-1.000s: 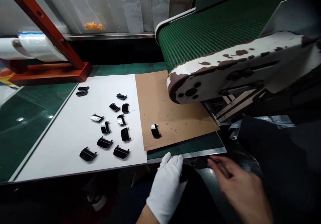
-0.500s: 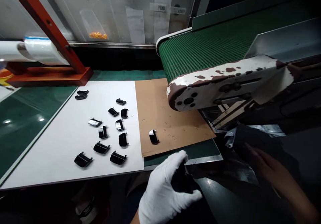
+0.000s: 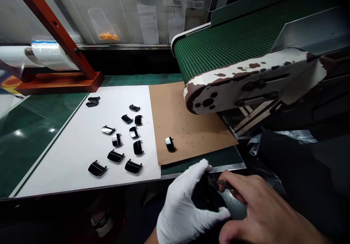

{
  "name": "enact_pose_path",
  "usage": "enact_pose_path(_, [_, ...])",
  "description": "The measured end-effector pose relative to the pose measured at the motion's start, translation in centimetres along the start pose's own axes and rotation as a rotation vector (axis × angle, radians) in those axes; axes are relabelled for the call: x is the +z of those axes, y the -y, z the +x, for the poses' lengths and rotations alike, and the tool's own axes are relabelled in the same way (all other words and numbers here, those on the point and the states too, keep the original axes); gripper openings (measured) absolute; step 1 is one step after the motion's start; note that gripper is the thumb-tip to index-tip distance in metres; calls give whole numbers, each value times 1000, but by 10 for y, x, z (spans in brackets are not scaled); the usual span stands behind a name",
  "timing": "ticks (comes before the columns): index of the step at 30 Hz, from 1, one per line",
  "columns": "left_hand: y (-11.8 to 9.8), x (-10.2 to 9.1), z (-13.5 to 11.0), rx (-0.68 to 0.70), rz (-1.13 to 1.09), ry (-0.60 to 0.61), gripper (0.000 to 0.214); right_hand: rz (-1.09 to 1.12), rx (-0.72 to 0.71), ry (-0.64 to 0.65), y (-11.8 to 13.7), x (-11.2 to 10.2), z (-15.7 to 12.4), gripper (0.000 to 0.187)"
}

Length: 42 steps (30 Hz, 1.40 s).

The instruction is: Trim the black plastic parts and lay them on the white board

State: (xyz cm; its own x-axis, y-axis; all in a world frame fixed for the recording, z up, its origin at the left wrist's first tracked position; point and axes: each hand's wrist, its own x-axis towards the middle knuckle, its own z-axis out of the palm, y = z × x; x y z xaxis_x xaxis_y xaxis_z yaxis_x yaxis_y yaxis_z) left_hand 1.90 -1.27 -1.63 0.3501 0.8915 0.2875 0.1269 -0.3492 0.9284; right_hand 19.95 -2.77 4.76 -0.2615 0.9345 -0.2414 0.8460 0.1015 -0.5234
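I record the left hand [image 3: 186, 204], in a white glove, closed around a black part [image 3: 205, 197] just off the near edge of the bench [image 3: 228, 159]. The right hand [image 3: 262, 213], bare, lies just right of it with its fingertips [image 3: 222, 183] at the part. I cannot tell whether it pinches anything. One loose black piece [image 3: 170, 144] lies on the brown card [image 3: 175, 109]. Further pieces [image 3: 115, 156] lie scattered on the white sheet [image 3: 68, 153] to the left. The green conveyor [image 3: 232, 43] stands far right.

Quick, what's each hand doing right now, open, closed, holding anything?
Left hand: gloved, closed around a small black part.
Right hand: bare, fingers curled, fingertips at that part; grip cannot be told.
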Motion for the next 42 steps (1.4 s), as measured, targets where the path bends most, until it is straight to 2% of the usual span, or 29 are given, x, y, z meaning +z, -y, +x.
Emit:
enact_pose_path(8, [-3, -2, -1, 21, -63, -10, 74, 24, 31, 114, 13, -1, 13, 60])
enact_pose_path(14, [-3, -5, -7, 6, -80, 16, 76, 83, -80, 58, 9, 1, 14, 60])
enact_pose_path(28, [-3, -9, -5, -11, -66, 11, 80, 7, -122, 98, 12, 4, 20, 65])
enact_pose_path(32, [-2, -9, -5, -15, -67, 1, 80, -43, -118, 122, 10, 9, 21, 80])
enact_pose_path(35, [-3, -9, -6, -27, -34, -15, 81, -64, -136, 79, 10, 13, 21, 92])
enact_pose_path(42, [-4, -10, -5, 4, 55, -54, 78, -161, -281, -65, 3, 22, 20, 89])
